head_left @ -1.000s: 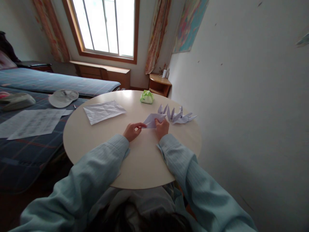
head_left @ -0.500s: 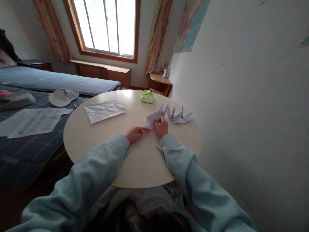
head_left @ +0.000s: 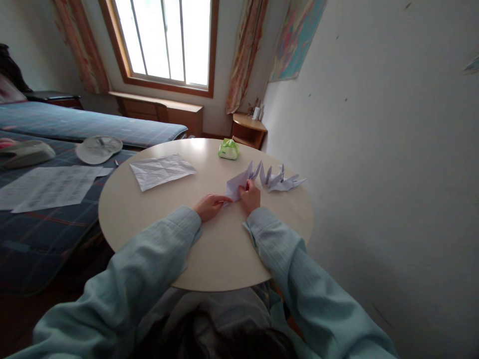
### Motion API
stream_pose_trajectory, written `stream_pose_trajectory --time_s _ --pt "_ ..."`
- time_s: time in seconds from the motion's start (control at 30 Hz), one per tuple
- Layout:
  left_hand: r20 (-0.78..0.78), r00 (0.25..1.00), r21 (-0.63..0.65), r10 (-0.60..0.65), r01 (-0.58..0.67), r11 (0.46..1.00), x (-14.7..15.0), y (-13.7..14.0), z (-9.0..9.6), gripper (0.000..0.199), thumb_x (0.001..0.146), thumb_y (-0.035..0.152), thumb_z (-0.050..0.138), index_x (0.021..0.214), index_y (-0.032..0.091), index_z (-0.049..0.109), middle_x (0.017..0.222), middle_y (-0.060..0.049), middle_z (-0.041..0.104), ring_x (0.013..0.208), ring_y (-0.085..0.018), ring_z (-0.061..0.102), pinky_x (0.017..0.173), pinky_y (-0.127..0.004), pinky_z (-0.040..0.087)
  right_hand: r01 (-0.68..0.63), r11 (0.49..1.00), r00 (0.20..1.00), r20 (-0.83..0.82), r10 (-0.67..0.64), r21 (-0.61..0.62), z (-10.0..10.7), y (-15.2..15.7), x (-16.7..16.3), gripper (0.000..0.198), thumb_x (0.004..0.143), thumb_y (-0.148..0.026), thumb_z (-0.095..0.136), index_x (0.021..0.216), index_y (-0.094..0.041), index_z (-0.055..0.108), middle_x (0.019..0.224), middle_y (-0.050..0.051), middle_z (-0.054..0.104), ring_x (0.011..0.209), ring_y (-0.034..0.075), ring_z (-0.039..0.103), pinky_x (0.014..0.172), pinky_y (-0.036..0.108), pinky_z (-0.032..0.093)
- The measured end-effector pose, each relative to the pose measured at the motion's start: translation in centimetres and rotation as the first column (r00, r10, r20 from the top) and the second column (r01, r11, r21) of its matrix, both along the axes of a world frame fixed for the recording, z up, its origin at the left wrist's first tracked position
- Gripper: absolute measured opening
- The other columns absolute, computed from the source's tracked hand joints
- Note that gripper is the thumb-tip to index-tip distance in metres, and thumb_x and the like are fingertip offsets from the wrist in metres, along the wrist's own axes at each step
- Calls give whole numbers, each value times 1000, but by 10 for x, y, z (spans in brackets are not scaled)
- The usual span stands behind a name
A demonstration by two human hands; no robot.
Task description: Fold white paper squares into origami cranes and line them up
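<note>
A folded sheet of white paper (head_left: 233, 186) stands tilted on the round table, between my two hands. My left hand (head_left: 208, 207) has its fingers closed together at the paper's lower left corner. From the right, my right hand (head_left: 250, 198) pinches the same paper between thumb and fingers and covers part of it. Just beyond my right hand sit several folded paper cranes (head_left: 283, 184) with pointed tips, close together. Where the nearest crane ends and the held paper begins is hard to make out.
A creased white sheet (head_left: 162, 172) lies at the table's left. Near the far edge is a green tissue pack (head_left: 228, 149). The pale round table (head_left: 224, 249) stands between a bed (head_left: 48, 239), with papers (head_left: 52, 187) and a cap (head_left: 99, 149) on it, and a wall (head_left: 374, 174).
</note>
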State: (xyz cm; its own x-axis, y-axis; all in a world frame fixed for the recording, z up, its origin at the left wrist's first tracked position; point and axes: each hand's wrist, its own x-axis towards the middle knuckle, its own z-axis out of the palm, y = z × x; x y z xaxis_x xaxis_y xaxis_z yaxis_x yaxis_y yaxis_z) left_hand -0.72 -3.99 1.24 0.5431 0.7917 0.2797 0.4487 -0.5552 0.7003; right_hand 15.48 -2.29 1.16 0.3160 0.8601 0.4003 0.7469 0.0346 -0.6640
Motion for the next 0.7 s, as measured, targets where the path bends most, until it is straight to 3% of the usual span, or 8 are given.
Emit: stream_pose_trajectory --time_s 0.23,0.7 --pt "72 996 29 46 -48 998 0 4 -4 40 68 14 37 102 16 58 59 3 50 50 -6 37 50 -16 32 -59 998 997 47 60 -26 -1 0 -1 9 69 -23 45 73 -19 51 68 1 57 63 13 50 60 24 37" --pt "55 996 135 73 -80 988 0 12 -16 25 73 22 44 93 19 61 54 5 48 48 -5 38 49 -15 31 -116 992 993 28 118 -51 -1 0 -2 9 68 -22 45 74 -18 51 71 2 58 66 13 51 62 23 38"
